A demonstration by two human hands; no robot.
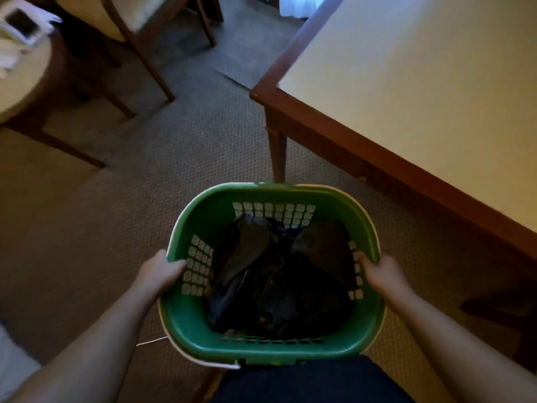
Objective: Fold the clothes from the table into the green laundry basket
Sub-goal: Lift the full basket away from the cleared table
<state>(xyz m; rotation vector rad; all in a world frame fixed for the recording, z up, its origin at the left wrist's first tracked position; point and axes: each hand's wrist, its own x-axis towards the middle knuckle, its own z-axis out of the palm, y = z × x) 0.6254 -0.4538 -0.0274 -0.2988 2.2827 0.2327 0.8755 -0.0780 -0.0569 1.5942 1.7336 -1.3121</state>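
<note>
A green laundry basket with perforated walls is held above the carpet, low in the middle of the view. Dark clothes lie bunched inside it. My left hand grips its left rim, fingers curled over the edge. My right hand grips the right rim the same way. The table, cream top with a brown wooden frame, stands at the upper right; the part of its top in view is bare.
A wooden chair with a cream seat stands at the upper left. A round side table with white items sits at the far left. Patterned carpet covers the floor between them.
</note>
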